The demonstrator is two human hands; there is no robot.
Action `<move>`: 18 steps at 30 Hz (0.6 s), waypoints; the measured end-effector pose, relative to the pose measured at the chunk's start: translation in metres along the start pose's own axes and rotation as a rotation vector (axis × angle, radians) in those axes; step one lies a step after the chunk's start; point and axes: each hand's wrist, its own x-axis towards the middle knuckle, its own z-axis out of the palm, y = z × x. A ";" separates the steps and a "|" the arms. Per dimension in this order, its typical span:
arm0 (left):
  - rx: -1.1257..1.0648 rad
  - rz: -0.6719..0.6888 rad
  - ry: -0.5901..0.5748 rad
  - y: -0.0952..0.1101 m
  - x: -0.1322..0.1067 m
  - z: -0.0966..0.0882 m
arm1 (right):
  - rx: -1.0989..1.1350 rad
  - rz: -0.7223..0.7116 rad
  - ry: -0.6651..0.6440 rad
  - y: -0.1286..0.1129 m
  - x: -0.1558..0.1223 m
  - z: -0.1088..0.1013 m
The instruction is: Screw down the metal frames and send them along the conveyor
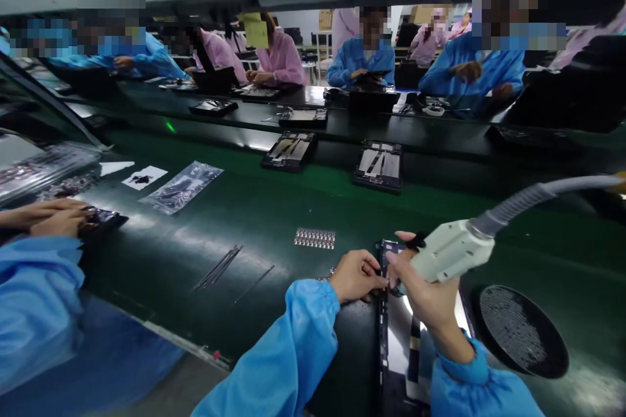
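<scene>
My right hand (426,293) is wrapped round a pale electric screwdriver (450,253), with a grey ribbed hose running from its rear. The driver points down at the upper part of an opened tablet-like device (398,339), and my fingers hide its tip. At the device's left edge, close to that tip, is my left hand (357,275), its thumb and fingers pinched together. Whatever they pinch, if anything, is too small to make out. Inside the device's black frame show a shiny silver panel and a dark ribbon strip.
A round black dish (523,332) of tiny parts sits right of the device. Beyond lie a sheet of small metal pieces (314,238), thin dark strips (218,267), a plastic bag (183,187) and two opened devices (378,166). A co-worker's hands (53,216) work at left.
</scene>
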 end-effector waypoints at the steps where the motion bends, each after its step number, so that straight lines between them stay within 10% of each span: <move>1: -0.003 0.005 -0.010 0.001 0.001 -0.001 | 0.002 0.012 -0.009 0.003 0.001 0.003; 18: 0.038 0.003 -0.012 0.001 0.004 0.000 | -0.117 0.025 -0.086 0.017 -0.001 0.005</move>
